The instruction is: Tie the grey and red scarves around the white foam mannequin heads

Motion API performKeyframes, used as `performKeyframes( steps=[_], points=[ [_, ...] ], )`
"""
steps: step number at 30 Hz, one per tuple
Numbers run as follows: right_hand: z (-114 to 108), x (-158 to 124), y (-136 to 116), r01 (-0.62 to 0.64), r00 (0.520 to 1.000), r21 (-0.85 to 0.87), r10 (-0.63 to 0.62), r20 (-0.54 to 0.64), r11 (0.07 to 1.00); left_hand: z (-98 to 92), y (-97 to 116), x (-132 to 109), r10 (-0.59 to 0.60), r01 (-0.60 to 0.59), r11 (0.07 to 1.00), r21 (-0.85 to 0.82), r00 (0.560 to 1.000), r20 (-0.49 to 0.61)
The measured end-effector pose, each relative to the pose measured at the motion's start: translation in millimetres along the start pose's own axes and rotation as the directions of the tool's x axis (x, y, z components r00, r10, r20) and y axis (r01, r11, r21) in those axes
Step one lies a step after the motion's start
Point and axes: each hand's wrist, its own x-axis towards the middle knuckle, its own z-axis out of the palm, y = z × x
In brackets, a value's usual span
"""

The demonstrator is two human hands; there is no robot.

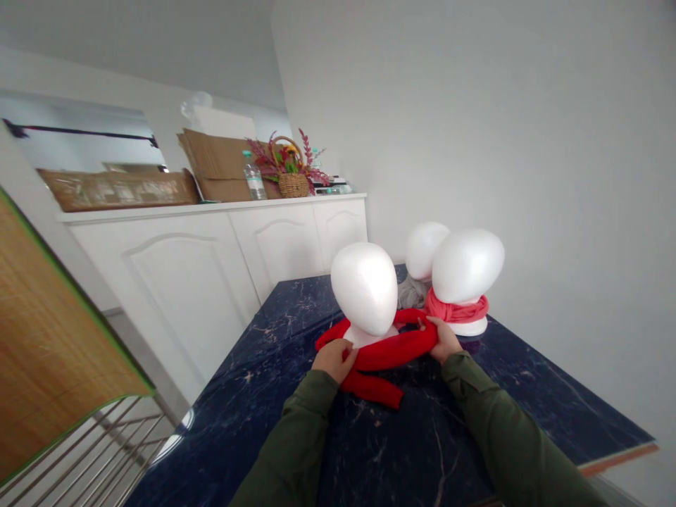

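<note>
A white foam mannequin head (365,287) stands upright on the dark blue marbled table (253,384). Around its neck and base runs a red scarf (393,352), with one short end lying on the table in front. My left hand (334,359) grips the scarf at the front left of the head, thumb and fingers pressed on the cloth. On the right side, my right hand (444,341) is closed on the same scarf and holds it away from the neck. Parts of the fingers of both hands are hidden by the cloth.
Right behind stands a second foam head (467,264) wearing a coral scarf (457,310). Behind it is a third head (425,250) with a grey scarf (412,292). A white cabinet (179,274) carries boxes, a bottle (254,176) and a flower basket (293,184). A metal rack (113,440) is left.
</note>
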Motion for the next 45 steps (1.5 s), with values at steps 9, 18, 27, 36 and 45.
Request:
performKeyframes(
  steps=[9,18,27,36,45],
  points=[
    [16,-46,-5,-0.353,0.934,-0.062,0.355,0.029,0.934,7.7,15,-8,-0.019,0.071,0.98,-0.185,0.963,0.269],
    [-35,-150,17,-0.129,0.987,-0.046,0.124,-0.103,0.991,9.4,51,-28,0.22,-0.188,0.975,-0.12,0.898,0.381],
    [19,-233,29,-0.294,0.803,-0.114,0.309,0.509,0.949,21.2,61,-41,0.225,-0.066,0.905,-0.42,0.912,0.343],
    [58,-242,44,-0.212,0.527,-0.227,0.307,0.793,0.951,7.2,21,-49,0.055,0.222,0.756,-0.615,0.916,0.398],
    [84,-199,86,0.03,0.598,-0.513,0.396,0.697,0.858,-37.3,-94,-39,-0.533,0.47,0.616,-0.632,0.839,0.104]
  ],
)
